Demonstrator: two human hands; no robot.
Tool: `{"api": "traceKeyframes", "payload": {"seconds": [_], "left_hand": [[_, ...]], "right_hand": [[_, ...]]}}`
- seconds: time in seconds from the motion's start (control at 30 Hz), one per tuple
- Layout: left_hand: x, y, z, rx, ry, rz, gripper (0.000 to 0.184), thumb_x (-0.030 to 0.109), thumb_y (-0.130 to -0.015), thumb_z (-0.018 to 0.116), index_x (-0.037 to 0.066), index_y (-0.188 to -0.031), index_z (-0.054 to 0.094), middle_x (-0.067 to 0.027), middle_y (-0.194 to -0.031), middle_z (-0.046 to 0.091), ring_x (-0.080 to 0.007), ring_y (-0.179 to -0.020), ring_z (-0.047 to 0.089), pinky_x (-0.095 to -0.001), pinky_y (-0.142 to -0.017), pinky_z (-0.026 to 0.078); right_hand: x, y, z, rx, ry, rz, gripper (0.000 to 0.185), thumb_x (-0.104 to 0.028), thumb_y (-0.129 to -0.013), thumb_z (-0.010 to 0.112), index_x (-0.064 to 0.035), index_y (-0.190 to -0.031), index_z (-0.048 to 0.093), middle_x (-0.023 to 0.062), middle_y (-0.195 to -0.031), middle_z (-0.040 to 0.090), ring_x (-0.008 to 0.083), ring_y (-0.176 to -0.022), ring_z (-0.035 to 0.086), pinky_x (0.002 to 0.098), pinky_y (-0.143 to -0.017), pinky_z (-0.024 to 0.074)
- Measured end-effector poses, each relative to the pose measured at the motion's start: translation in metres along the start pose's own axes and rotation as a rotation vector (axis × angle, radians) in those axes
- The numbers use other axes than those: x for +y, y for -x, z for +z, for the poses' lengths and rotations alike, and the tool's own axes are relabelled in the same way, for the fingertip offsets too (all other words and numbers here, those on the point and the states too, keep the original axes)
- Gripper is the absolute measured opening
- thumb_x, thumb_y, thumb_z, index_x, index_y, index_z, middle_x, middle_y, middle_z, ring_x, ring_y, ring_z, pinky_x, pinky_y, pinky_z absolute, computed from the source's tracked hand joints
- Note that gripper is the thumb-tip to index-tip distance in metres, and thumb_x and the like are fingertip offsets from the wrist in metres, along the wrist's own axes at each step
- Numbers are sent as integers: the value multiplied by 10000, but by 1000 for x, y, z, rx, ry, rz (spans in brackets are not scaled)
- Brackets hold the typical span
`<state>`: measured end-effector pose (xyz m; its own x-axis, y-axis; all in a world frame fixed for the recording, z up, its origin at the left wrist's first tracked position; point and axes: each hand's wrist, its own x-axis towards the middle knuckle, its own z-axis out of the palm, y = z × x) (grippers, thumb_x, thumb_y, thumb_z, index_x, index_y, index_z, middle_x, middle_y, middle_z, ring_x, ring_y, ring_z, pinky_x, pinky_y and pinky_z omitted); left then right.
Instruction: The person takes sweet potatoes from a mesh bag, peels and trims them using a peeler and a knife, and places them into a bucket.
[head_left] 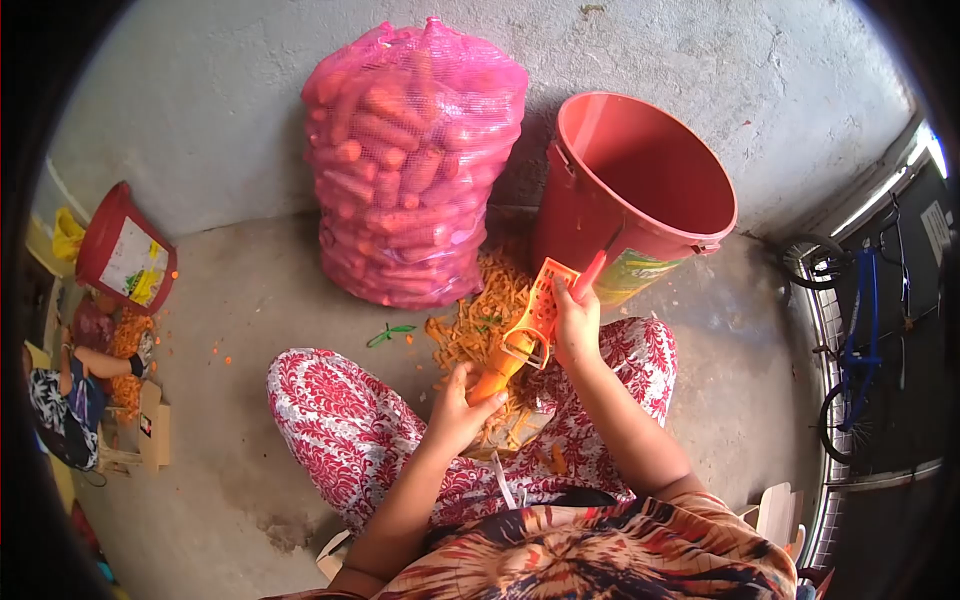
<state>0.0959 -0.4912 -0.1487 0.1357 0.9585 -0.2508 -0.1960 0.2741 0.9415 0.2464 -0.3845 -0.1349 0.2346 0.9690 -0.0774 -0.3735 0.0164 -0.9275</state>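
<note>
I have the left forearm [405,500] angled forward and inward, its left hand [458,412] curled in a grip, thumb reaching across. My right forearm [635,415] slants inward too, ending in the right hand [577,328], clasped and farther forward than the left. My left knee [305,378] and right knee [650,342] are bent, spread wide.

Two bare hands [460,415] [578,328], one held carrot [492,376], one orange peeler [547,297]; one pink mesh sack [425,215] with carrots too many to count, two red buckets [562,228] [103,232], one bicycle [861,320], one other person [97,362].
</note>
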Motion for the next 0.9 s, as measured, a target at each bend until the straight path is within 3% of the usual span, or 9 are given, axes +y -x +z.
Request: {"api": "traceKeyframes", "payload": {"seconds": [0.07,0.2,0.3,0.4,0.5,0.7,0.73,0.8,0.9], "left_hand": [[4,-1,-6,-129,167,-65,358,31,-754,593,30,-1036,373,-42,-817,520,-102,-613,545,-193,-494,442],[13,-1,-8,-238,338,-238,345,48,-751,599,61,-1021,385,7,-760,455,-51,-517,432,-183,-430,384],[7,2,-7,-254,392,-244,324,104,-779,582,69,-1039,391,26,-728,424,-38,-489,362,-166,-409,338],[4,0,-11,-331,424,-199,325,159,-812,550,88,-1085,389,28,-745,431,-34,-499,360,-158,-403,318],[9,0,-11,-248,366,-303,404,262,-845,500,124,-1180,320,-8,-774,438,-53,-523,391,-147,-417,304],[22,7,5,-154,352,-163,379,100,-816,520,102,-1148,338,-20,-814,449,-48,-523,401,-166,-391,321],[20,7,3,-190,403,-186,344,83,-811,519,97,-1115,357,-18,-793,453,-45,-512,400,-165,-382,316],[12,6,-3,-263,503,-232,276,51,-803,516,88,-1048,395,-15,-751,460,-37,-489,398,-164,-364,306],[2,0,-13,-401,456,-374,377,28,-776,534,104,-1095,348,6,-737,442,-27,-474,363,-151,-366,284]], "right_hand": [[-4,3,6,-21,-49,48,100,-110,-845,485,-22,-885,514,2,-715,536,65,-584,497,217,-521,421],[3,1,8,-55,-78,67,115,-111,-845,484,-15,-903,510,16,-732,546,82,-602,523,221,-541,437],[-4,5,14,-56,2,-17,108,-112,-843,490,-19,-892,513,9,-733,542,70,-597,508,213,-537,426],[-10,7,17,-28,121,-158,101,-112,-842,494,-22,-885,509,0,-731,534,56,-595,483,197,-529,405],[-13,0,10,22,218,-257,91,-84,-840,489,-32,-914,487,-15,-705,508,37,-570,437,186,-503,373],[-15,24,19,-4,178,-491,139,-76,-844,470,-33,-974,446,-3,-708,509,38,-584,450,174,-514,386],[-21,38,19,-102,264,-364,173,-64,-840,471,-22,-1002,426,7,-747,510,44,-608,455,178,-536,397],[-15,45,23,-162,383,-577,178,-67,-837,479,-8,-997,425,10,-750,507,51,-611,459,183,-543,397],[-8,48,21,-127,475,-529,157,-65,-820,506,-6,-955,452,45,-685,525,87,-598,496,232,-537,420]]}}
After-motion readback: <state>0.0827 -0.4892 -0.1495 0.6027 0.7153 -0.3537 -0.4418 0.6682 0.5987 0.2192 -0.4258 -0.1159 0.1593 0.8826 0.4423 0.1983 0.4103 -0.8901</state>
